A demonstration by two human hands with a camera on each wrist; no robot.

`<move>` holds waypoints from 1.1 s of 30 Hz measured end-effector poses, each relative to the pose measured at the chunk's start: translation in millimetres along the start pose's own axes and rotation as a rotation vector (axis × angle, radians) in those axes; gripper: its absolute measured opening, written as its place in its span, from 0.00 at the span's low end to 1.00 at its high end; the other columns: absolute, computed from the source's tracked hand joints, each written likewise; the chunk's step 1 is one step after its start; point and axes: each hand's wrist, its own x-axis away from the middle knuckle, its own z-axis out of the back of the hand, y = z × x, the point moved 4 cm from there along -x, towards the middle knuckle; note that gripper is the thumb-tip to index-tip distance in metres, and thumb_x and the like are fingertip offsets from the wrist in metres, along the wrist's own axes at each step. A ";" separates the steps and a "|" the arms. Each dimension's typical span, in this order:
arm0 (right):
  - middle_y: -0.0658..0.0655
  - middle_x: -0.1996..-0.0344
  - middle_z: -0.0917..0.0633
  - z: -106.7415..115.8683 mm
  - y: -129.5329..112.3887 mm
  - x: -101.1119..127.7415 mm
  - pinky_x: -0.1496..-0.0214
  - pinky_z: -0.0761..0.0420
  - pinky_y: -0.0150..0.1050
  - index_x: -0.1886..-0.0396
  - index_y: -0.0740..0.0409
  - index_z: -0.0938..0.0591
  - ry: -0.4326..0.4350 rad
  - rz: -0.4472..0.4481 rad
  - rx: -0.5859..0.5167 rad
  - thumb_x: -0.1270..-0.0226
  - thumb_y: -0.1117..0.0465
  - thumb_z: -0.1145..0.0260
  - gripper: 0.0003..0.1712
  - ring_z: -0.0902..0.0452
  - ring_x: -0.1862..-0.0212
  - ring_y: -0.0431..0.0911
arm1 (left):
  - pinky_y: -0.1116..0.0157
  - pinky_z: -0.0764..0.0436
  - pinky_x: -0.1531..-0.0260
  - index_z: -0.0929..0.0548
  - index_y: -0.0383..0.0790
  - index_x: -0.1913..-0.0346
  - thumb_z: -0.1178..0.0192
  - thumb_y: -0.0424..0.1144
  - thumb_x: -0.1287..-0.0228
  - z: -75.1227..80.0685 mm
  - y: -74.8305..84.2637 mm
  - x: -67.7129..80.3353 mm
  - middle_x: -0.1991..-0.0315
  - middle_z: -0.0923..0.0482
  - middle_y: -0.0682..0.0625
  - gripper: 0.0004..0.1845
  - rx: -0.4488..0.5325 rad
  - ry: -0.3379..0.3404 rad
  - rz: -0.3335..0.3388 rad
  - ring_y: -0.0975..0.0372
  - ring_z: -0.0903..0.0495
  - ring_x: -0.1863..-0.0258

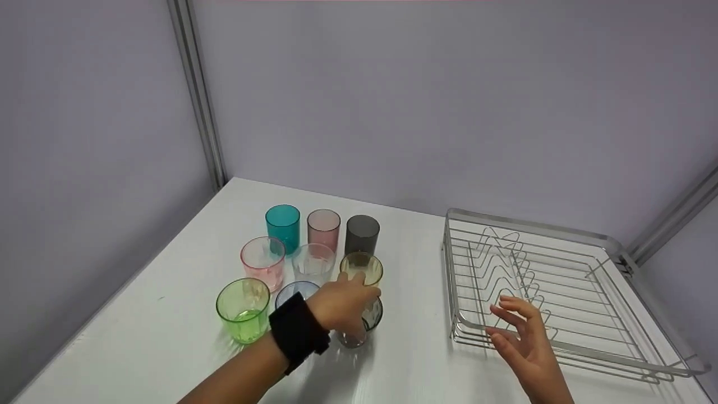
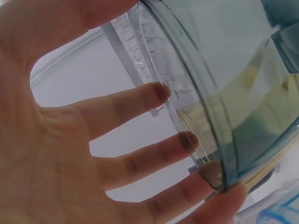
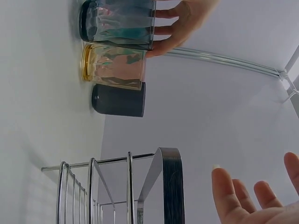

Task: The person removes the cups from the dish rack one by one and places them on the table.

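My left hand reaches over the front row of cups and grips a smoky blue-grey cup from above, by its rim. In the left wrist view the fingers curl round the cup's rim. The right wrist view shows the same grip on the cup, which stands on the table. My right hand hovers open, fingers spread, at the front left corner of a wire dish rack, holding nothing; its fingertips show beside the rack's rim.
Several other cups stand in a cluster on the white table: teal, tall pink, dark grey, short pink, clear, amber, green, blue. Walls close the back and left.
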 end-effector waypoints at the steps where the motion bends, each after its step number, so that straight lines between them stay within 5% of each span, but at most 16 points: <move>1: 0.62 0.38 0.42 0.0 -0.3 0.2 0.49 0.22 0.30 0.40 0.71 0.41 -0.002 0.001 -0.003 0.37 0.81 0.46 0.26 0.32 0.39 0.40 | 0.59 0.24 0.76 0.20 0.45 0.50 0.23 0.40 0.67 0.1 0.1 0.2 0.58 0.27 0.45 0.32 -0.002 0.003 -0.002 0.50 0.27 0.61; 11: 0.59 0.38 0.41 1.1 -1.5 -0.2 0.48 0.22 0.31 0.40 0.70 0.42 -0.009 -0.019 -0.018 0.37 0.81 0.46 0.27 0.33 0.39 0.38 | 0.59 0.24 0.79 0.20 0.45 0.51 0.24 0.40 0.68 1.4 3.3 5.8 0.59 0.27 0.45 0.32 -0.003 0.037 0.004 0.49 0.26 0.61; 33: 0.61 0.37 0.42 4.1 -6.3 -2.8 0.48 0.23 0.32 0.39 0.71 0.42 -0.033 0.032 0.008 0.39 0.82 0.46 0.29 0.35 0.37 0.42 | 0.61 0.26 0.76 0.22 0.45 0.47 0.26 0.42 0.61 -6.8 -3.4 8.5 0.53 0.28 0.43 0.32 0.062 -0.021 0.000 0.51 0.30 0.57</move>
